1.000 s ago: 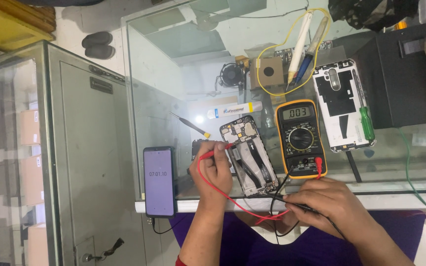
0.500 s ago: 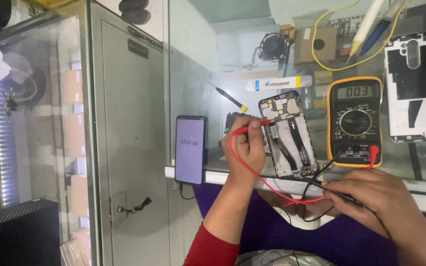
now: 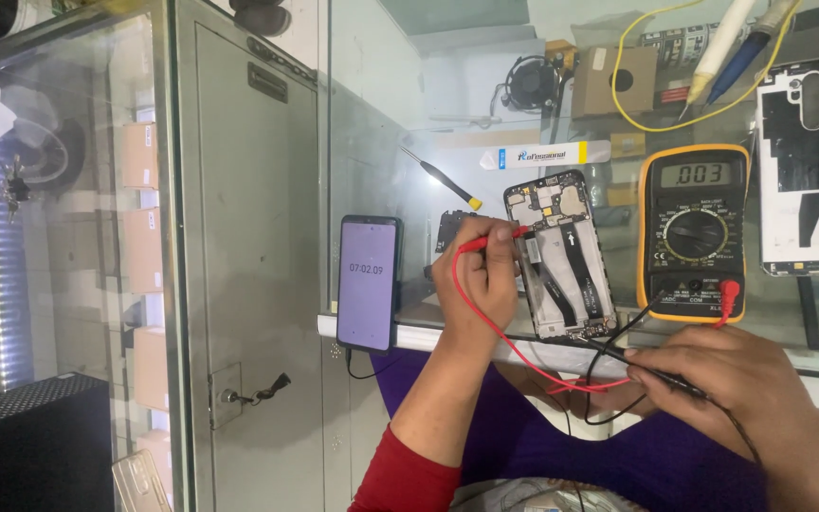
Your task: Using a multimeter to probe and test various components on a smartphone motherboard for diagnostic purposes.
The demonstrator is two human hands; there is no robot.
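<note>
While hands probe, opened phone bares its boards.

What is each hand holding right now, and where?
Left hand pinches the red probe by its handle; right hand grips the black probe along its shaft.

A lit smartphone stands near a yellow-handled screwdriver.
</note>
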